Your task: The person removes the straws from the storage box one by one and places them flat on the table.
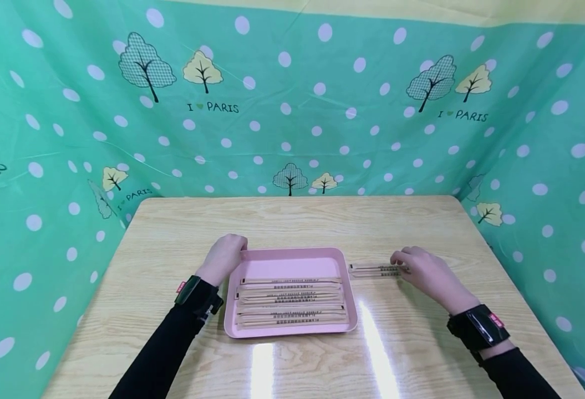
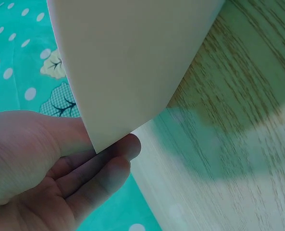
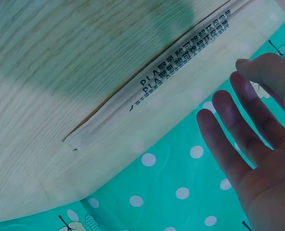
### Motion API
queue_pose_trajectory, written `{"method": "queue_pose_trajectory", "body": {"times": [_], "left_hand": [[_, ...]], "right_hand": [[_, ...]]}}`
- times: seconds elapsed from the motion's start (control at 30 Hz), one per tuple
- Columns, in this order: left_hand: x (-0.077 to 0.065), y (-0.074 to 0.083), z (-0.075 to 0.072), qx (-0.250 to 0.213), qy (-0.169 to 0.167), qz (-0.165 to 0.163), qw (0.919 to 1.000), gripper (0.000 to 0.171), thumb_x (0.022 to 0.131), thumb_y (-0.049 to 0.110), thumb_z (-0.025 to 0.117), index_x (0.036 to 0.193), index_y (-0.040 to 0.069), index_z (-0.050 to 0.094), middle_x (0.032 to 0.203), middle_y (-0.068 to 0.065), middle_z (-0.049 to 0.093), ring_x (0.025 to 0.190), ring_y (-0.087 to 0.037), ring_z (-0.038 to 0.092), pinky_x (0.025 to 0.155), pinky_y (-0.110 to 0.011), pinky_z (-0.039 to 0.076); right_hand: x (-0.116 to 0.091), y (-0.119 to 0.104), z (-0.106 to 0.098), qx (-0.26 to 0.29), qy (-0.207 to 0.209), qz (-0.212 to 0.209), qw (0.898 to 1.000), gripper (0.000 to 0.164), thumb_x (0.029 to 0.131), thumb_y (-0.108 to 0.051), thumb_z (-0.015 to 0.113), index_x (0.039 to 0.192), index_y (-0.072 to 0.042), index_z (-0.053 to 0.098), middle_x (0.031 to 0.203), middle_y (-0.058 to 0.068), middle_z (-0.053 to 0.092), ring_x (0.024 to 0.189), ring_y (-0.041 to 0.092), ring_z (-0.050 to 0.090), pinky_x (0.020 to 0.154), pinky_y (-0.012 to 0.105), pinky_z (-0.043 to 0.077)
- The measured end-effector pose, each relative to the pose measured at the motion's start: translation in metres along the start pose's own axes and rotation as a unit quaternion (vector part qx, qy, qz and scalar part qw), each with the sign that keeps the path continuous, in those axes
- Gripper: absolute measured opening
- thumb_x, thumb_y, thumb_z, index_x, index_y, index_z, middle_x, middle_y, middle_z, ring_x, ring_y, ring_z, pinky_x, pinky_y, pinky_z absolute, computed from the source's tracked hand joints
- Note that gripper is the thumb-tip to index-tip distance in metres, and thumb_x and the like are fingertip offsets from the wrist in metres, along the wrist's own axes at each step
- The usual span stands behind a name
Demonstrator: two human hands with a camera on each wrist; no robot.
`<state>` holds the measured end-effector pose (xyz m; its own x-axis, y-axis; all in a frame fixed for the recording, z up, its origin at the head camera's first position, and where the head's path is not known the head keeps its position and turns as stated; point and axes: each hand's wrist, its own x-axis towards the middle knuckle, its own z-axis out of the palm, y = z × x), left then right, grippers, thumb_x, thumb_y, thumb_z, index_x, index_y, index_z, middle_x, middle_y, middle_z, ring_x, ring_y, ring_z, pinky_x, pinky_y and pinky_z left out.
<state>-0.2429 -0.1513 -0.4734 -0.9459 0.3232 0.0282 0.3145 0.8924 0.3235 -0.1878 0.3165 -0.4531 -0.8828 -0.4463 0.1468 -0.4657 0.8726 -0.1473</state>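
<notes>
A pink rectangular tray [image 1: 292,262] lies on the table with several paper-wrapped straws [image 1: 291,300] side by side in it. My left hand [image 1: 224,258] holds the tray's far left corner; in the left wrist view, its fingers [image 2: 114,174] curl against the outside of the tray wall [image 2: 132,62]. To the right of the tray, a few more wrapped straws [image 1: 371,270] rest on the wood. My right hand [image 1: 431,276] hovers at their right end. The right wrist view has its fingers loosely bent and apart from these printed wrappers [image 3: 152,84], with thumb and index tips close together.
The pale wooden table [image 1: 302,221] carries the tray and straws. Green dotted cloth [image 1: 292,133] hangs along its back and both sides. Bright light reflections [image 1: 379,354] show on the near part of the tabletop.
</notes>
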Motion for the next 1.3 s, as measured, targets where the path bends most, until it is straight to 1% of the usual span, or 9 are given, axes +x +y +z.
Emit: {"method": "queue_pose_trajectory", "body": {"times": [0.2,0.4,0.5,0.63,0.8,0.9,1.07,1.2,1.3], "left_hand": [[-0.001,0.002,-0.001,-0.003,-0.004,-0.009,0.9999,0.017,0.094,-0.01,0.072,0.081,0.001,0.071,0.084,-0.015,0.074,0.073,-0.022,0.064,0.069,-0.038,0.056],[-0.002,0.004,-0.002,-0.008,-0.002,-0.006,0.9999,0.018,0.094,-0.011,0.071,0.081,0.002,0.07,0.083,-0.014,0.073,0.072,-0.022,0.062,0.068,-0.037,0.055],[-0.002,0.003,-0.002,-0.007,0.001,-0.004,1.0,0.019,0.094,-0.011,0.07,0.081,0.001,0.07,0.083,-0.015,0.073,0.072,-0.022,0.063,0.068,-0.038,0.055],[-0.002,0.002,-0.001,-0.007,0.004,-0.003,1.0,0.018,0.094,-0.012,0.07,0.081,0.001,0.071,0.082,-0.015,0.073,0.072,-0.022,0.063,0.068,-0.038,0.055],[-0.002,0.002,-0.001,-0.007,0.007,0.0,0.9999,0.02,0.093,-0.012,0.071,0.078,0.001,0.069,0.081,-0.015,0.072,0.07,-0.021,0.06,0.067,-0.037,0.054],[-0.002,0.002,-0.001,-0.009,0.01,0.002,0.9999,0.02,0.093,-0.012,0.071,0.078,0.001,0.069,0.081,-0.015,0.073,0.07,-0.021,0.061,0.067,-0.037,0.055],[-0.002,0.001,0.0,-0.011,0.013,0.001,0.9999,0.02,0.093,-0.011,0.072,0.078,0.002,0.069,0.082,-0.015,0.073,0.07,-0.021,0.061,0.067,-0.038,0.055],[-0.003,0.001,0.0,-0.008,0.013,0.001,0.9999,0.02,0.093,-0.011,0.072,0.078,0.002,0.069,0.082,-0.015,0.073,0.07,-0.021,0.062,0.067,-0.038,0.055],[-0.002,0.002,0.0,-0.006,0.012,0.002,0.9999,0.019,0.094,-0.011,0.071,0.079,0.002,0.07,0.083,-0.015,0.074,0.072,-0.023,0.066,0.068,-0.038,0.057]], "right_hand": [[0.005,-0.007,0.0,0.022,-0.005,0.006,1.0,0.026,0.083,0.004,0.085,0.104,-0.009,0.077,0.1,0.008,0.076,0.093,0.03,0.074,0.079,0.047,0.063],[0.015,-0.019,0.0,0.024,-0.016,0.012,1.0,0.025,0.086,0.003,0.082,0.107,-0.008,0.076,0.1,0.009,0.076,0.09,0.028,0.073,0.074,0.044,0.061],[0.021,-0.025,0.0,0.03,-0.016,0.012,0.999,0.025,0.087,0.004,0.081,0.109,-0.007,0.076,0.1,0.01,0.076,0.09,0.028,0.073,0.074,0.043,0.06],[0.029,-0.035,0.001,0.037,-0.007,0.002,0.999,0.026,0.086,0.005,0.082,0.109,-0.006,0.076,0.099,0.01,0.076,0.09,0.029,0.072,0.075,0.044,0.06],[0.037,-0.047,0.003,0.035,-0.001,-0.005,0.999,0.026,0.085,0.005,0.082,0.108,-0.007,0.076,0.097,0.009,0.075,0.087,0.026,0.072,0.072,0.043,0.059],[0.042,-0.054,0.005,0.033,0.004,-0.013,0.999,0.025,0.086,0.004,0.082,0.107,-0.008,0.076,0.096,0.008,0.075,0.085,0.024,0.072,0.071,0.041,0.059],[0.05,-0.067,0.008,0.031,0.017,-0.026,0.999,0.023,0.086,0.002,0.084,0.106,-0.008,0.076,0.094,0.007,0.075,0.085,0.023,0.072,0.072,0.04,0.06],[0.059,-0.078,0.009,0.038,0.027,-0.034,0.998,0.023,0.086,-0.001,0.087,0.106,-0.007,0.076,0.094,0.006,0.075,0.085,0.023,0.072,0.072,0.04,0.06],[0.066,-0.087,0.008,0.048,0.026,-0.042,0.998,0.023,0.087,-0.003,0.087,0.107,-0.006,0.077,0.096,0.008,0.076,0.087,0.025,0.072,0.074,0.041,0.061]]}}
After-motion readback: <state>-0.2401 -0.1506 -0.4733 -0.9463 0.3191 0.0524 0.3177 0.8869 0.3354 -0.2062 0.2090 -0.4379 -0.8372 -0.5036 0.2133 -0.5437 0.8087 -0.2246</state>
